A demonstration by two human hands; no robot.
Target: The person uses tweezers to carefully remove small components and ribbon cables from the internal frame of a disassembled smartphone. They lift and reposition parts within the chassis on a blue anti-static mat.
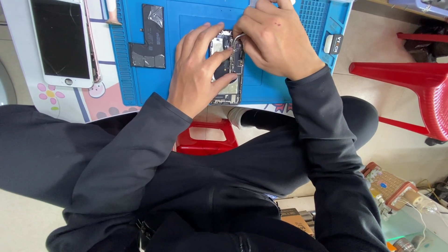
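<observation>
An opened phone body with its circuit boards exposed lies on a blue work mat. My left hand rests over its left side, thumb and fingers pressing on it. My right hand is closed around a thin metal tool, likely tweezers, whose tip meets the top of the phone's insides. A black L-shaped battery lies on the mat to the left. Both arms wear dark sleeves.
A detached white phone screen lies on the table at the upper left. A small black and white block sits at the mat's right edge. A red stool is under me, a red plastic chair at right.
</observation>
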